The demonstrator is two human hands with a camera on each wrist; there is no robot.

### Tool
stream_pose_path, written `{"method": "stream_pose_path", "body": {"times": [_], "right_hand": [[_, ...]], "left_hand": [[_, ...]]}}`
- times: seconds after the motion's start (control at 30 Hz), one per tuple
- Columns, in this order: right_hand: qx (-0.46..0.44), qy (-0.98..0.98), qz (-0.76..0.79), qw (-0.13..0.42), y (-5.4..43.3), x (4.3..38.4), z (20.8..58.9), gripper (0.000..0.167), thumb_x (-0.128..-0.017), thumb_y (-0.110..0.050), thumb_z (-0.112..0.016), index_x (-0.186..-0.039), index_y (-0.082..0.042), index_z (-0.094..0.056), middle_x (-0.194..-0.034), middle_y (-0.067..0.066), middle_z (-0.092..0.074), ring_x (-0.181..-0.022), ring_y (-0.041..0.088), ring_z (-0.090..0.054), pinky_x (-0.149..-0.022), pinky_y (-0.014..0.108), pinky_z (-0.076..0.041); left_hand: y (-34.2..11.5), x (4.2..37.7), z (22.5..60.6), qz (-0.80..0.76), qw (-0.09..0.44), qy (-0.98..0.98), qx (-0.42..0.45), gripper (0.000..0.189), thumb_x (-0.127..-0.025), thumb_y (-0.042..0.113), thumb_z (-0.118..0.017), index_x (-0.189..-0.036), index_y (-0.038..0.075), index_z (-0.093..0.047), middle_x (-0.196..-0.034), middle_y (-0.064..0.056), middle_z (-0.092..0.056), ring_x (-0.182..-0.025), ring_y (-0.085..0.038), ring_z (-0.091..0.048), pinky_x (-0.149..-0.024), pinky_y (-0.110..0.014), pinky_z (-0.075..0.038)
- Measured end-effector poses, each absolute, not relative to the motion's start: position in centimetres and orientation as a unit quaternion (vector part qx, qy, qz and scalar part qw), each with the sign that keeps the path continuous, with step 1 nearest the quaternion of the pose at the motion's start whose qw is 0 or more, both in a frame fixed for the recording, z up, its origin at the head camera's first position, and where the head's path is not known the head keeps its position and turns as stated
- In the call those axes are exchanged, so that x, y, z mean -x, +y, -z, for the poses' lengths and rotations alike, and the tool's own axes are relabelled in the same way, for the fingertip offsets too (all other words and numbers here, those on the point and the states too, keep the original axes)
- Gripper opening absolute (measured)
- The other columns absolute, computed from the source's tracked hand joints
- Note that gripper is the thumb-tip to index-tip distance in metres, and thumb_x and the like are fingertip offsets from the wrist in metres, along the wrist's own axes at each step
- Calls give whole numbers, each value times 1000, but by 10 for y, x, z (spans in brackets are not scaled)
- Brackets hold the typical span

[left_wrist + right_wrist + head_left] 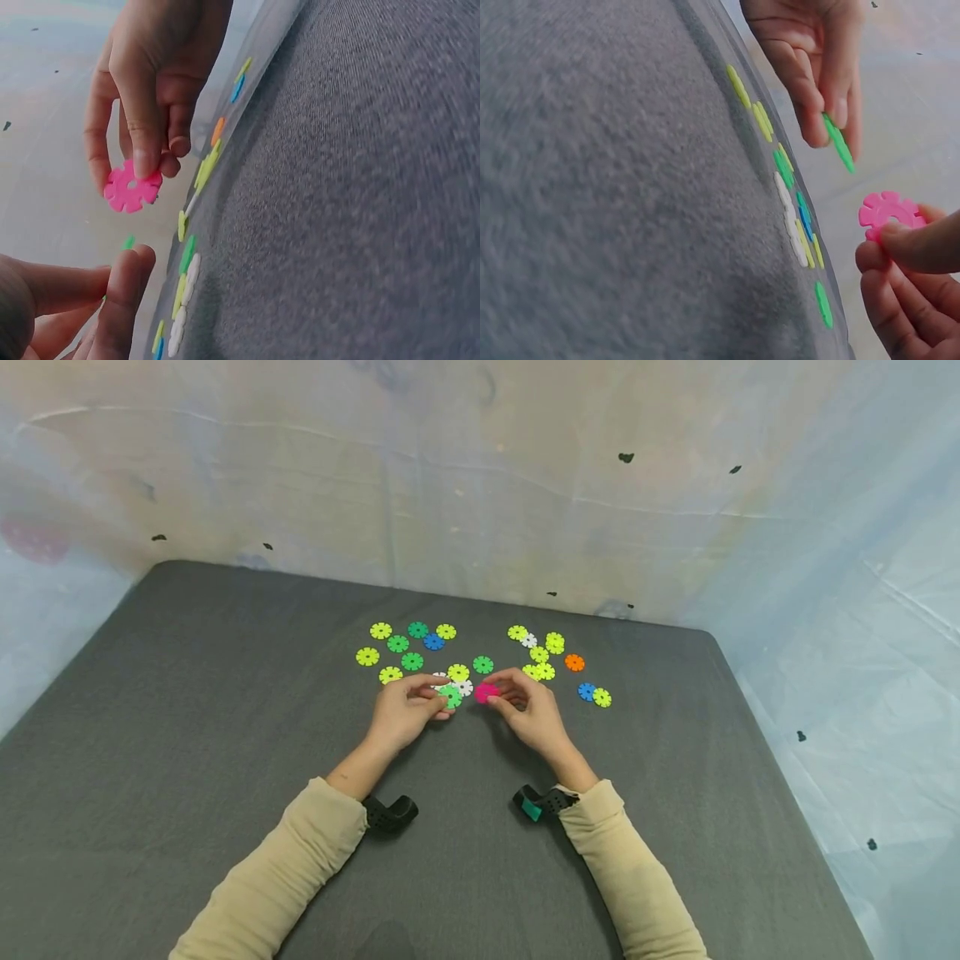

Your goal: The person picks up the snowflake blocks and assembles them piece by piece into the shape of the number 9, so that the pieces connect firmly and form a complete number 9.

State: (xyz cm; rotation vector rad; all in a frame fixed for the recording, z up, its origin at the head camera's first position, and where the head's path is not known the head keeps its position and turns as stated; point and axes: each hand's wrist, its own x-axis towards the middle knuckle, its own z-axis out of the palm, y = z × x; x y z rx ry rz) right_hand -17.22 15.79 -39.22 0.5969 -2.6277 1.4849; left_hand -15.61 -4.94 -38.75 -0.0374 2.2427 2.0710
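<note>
My left hand (pixel 405 712) pinches a light green notched disc (pixel 451 697) between thumb and fingers; in the right wrist view this green disc (pixel 838 142) is seen nearly edge-on. A pink notched disc (pixel 486 692) is pinched by my right hand (pixel 531 710), and the left wrist view shows the pink disc (pixel 129 187) almost flat-on, with slots round its rim and a hole in the middle. The two discs are held up above the table, facing each other with a small gap. Just behind them lie white discs (pixel 463 687) and a yellow disc (pixel 458 672).
Several yellow, green and blue discs (pixel 433 642) lie at the back left of the dark grey table (pixel 225 735). Further right are yellow discs (pixel 554 643), a white disc (pixel 528 641), an orange disc (pixel 574 662) and a blue disc (pixel 587 692). Pale sheeting (pixel 480 510) hangs behind the table.
</note>
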Motion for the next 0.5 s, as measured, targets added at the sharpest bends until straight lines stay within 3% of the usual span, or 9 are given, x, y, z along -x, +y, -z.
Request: {"method": "stream_pose_path", "body": {"times": [0.17,0.37,0.5], "right_hand": [[-205,-856,-472,48,153,170,389,21,-89,-11,-69,-110,-10,-67,-94,9,-70,-82,19,-67,-76,34,-56],[-217,-849,-479,60,148,168,391,21,-90,-11,-68,-110,-8,-67,-96,10,-70,-84,22,-67,-78,40,-56],[-214,-854,-470,65,146,168,391,20,-90,-10,-68,-109,-9,-67,-96,8,-70,-84,20,-67,-78,37,-56]], "left_hand": [[-46,155,388,-692,40,720,31,31,-88,-4,-63,-119,-4,-64,-92,-19,-63,-72,-16,-72,-73,-33,-59],[-42,152,386,-708,40,704,41,32,-89,-2,-63,-121,-5,-62,-95,-24,-66,-72,-15,-72,-76,-35,-58],[-40,151,387,-715,35,697,38,31,-89,-3,-63,-121,-5,-62,-96,-26,-66,-74,-17,-73,-76,-36,-58]]}}
